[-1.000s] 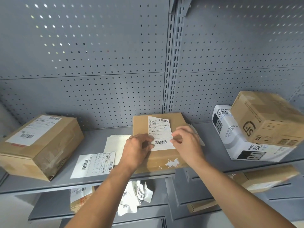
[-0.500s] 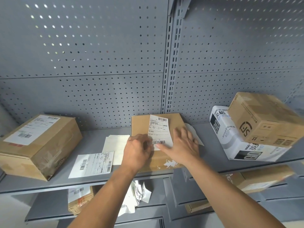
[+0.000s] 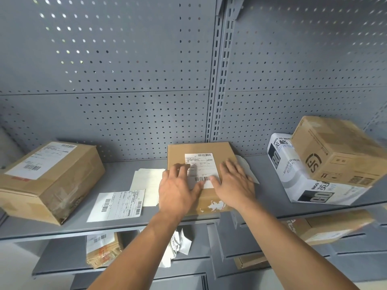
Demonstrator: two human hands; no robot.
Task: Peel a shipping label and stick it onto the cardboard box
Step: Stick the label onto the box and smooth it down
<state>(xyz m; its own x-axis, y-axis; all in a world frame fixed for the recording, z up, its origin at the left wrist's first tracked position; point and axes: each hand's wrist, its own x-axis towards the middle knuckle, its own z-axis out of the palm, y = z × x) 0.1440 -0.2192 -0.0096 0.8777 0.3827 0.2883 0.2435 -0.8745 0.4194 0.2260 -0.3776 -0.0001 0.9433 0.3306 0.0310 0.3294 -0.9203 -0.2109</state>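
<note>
A flat brown cardboard box (image 3: 201, 149) lies on the grey shelf (image 3: 117, 226) in the middle. A white shipping label (image 3: 201, 164) with barcodes lies flat on its top. My left hand (image 3: 178, 189) rests with spread fingers on the label's left side and lower edge. My right hand (image 3: 235, 183) lies flat, fingers apart, on the box at the label's right edge. Neither hand holds anything. A white backing sheet (image 3: 246, 168) pokes out to the right of the box, partly under my right hand.
Another printed label sheet (image 3: 117, 205) and blank sheets (image 3: 147, 183) lie left of the box. A labelled box (image 3: 48, 178) stands at the far left. At the right, a brown box (image 3: 339, 151) leans on a white pack (image 3: 293, 174). Lower shelves hold boxes and crumpled paper (image 3: 178, 245).
Both hands went from pinching the label's lower corners to lying flat with spread fingers. The label now lies flat on the box top.
</note>
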